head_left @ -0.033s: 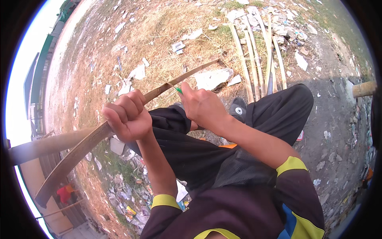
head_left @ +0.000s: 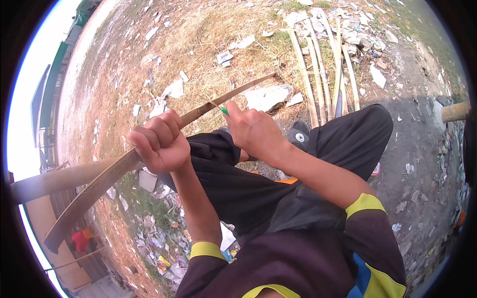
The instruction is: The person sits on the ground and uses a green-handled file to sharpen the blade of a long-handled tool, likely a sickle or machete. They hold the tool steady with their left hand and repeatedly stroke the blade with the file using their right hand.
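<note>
A long, curved brown bamboo strip (head_left: 97, 186) slants from the lower left up toward the middle of the head view. My left hand (head_left: 161, 144) is wrapped in a fist around it near its middle. Beyond that fist, my right hand (head_left: 258, 133) grips a small green-handled tool (head_left: 224, 111), whose kind I cannot make out. Its thin tip meets the strip's edge, where a pale sliver shows. Most of the handle is hidden inside my right fingers.
Several pale bamboo strips (head_left: 318, 82) lie on the ground at the upper right. A white slab (head_left: 269, 98) rests on dry grass beyond my right hand. Thick poles stick in at the left (head_left: 64, 181) and right (head_left: 454, 112). Litter is scattered around my bent legs (head_left: 343, 134).
</note>
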Motion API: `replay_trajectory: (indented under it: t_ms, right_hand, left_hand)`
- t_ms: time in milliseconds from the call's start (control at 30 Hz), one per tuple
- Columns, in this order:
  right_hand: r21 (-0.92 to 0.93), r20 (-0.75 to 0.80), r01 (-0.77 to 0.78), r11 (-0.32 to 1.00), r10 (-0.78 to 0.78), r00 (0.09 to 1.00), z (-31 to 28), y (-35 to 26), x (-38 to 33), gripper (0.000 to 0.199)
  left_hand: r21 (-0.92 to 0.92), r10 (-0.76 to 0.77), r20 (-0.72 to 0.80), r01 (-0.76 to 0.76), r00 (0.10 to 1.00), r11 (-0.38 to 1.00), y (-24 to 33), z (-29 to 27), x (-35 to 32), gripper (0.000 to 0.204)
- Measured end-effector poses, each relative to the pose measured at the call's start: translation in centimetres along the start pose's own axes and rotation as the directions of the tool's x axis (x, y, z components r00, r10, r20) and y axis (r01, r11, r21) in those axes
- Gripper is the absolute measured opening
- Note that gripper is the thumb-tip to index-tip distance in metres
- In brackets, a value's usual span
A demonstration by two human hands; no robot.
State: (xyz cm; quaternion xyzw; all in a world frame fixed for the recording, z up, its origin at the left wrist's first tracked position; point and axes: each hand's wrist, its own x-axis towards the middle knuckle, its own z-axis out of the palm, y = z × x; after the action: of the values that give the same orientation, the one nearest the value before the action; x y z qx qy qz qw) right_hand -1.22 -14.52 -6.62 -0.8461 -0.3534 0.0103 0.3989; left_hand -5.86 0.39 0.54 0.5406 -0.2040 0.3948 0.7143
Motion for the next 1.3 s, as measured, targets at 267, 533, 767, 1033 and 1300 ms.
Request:
replay_trajectory:
  t_ms: [267,533,767,1033,1300]
  right_hand:
    - [-0.093,0.015,-0.128,0.987,0.130,0.991,1.4,2.4,-0.1,0.011]
    - [-0.062,0.012,-0.057,0.996,0.058,0.998,0.9,3.1,0.5,0.014]
    - [-0.078,0.041,-0.102,0.992,0.105,0.994,2.3,4.3,0.6,0.020]
    - [-0.219,0.087,-0.200,0.955,0.223,0.971,3.2,7.2,0.7,0.010]
    - [-0.044,0.154,-0.210,0.977,0.215,0.964,2.0,4.6,0.5,0.023]
  left_hand:
    - [0.050,-0.025,0.062,0.022,0.998,0.998,0.5,-0.7,-0.3,0.041]
    - [-0.002,0.001,-0.029,-0.001,1.000,1.000,0.2,-0.6,-0.2,0.042]
    - [0.012,-0.016,0.003,0.016,1.000,1.000,0.3,-1.2,-0.1,0.041]
    - [0.005,-0.026,0.017,0.026,1.000,1.000,0.7,-2.2,-0.7,0.041]
    - [0.027,-0.067,0.110,0.064,0.992,0.998,0.6,-2.1,0.1,0.041]
